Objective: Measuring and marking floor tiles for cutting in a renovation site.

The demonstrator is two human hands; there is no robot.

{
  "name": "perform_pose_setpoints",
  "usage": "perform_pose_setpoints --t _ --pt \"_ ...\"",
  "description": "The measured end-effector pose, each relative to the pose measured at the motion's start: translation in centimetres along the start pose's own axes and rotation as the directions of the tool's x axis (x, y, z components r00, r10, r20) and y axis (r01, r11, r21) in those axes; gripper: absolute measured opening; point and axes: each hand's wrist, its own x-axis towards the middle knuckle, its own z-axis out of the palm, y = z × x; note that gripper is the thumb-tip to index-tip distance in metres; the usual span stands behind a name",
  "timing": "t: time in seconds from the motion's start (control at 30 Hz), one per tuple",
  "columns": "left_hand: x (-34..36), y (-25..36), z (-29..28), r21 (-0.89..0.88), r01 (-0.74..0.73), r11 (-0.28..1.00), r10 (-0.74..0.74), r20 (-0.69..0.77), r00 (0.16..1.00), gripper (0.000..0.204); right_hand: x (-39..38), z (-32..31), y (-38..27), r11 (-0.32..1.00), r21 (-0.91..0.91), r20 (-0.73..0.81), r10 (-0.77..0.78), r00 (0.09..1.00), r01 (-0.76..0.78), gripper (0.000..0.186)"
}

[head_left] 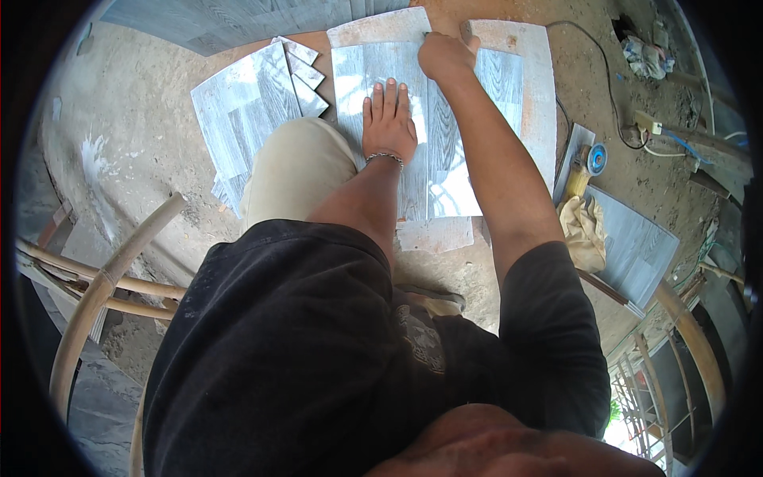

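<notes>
A grey wood-patterned tile (380, 179) lies in front of me, glossy with reflected light. On its left part my left hand (390, 123) rests flat, fingers stretched forward and a chain bracelet round the wrist. My right hand (445, 57) is closed at the tile's far edge. Whatever its fingers hold there is too hidden to name. Pale boards or tile backs (520, 40) show beyond and to the right of the tile, and a smaller pale piece (435, 236) pokes out at its near edge.
Left of my knee lies a stack of similar tiles (238, 103), with narrow offcuts (308, 75) beside it. An angle grinder (584, 168) with a blue disc, cloth gloves (582, 230) and another tile (636, 242) are at right. A cable (596, 49) runs to a socket box (648, 122). Bamboo poles (103, 286) stand lower left.
</notes>
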Motion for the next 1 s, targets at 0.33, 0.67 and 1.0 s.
perform_pose_setpoints --t 0.33,0.67,1.0 --pt "-0.1 0.1 0.1 0.015 -0.012 1.0 0.013 -0.045 0.999 0.062 -3.9 -0.3 -1.6 0.966 -0.253 0.203 0.002 0.979 0.051 0.03" --pt "-0.1 -0.1 1.9 0.043 -0.041 0.998 0.048 -0.162 0.986 0.062 -16.2 7.2 1.5 0.993 0.058 0.133 0.094 0.987 -0.102 0.027" --pt "-0.1 -0.2 2.6 0.073 -0.04 0.997 0.054 -0.204 0.977 0.06 -25.2 13.1 3.0 0.987 0.064 0.112 0.142 0.984 -0.149 0.019"
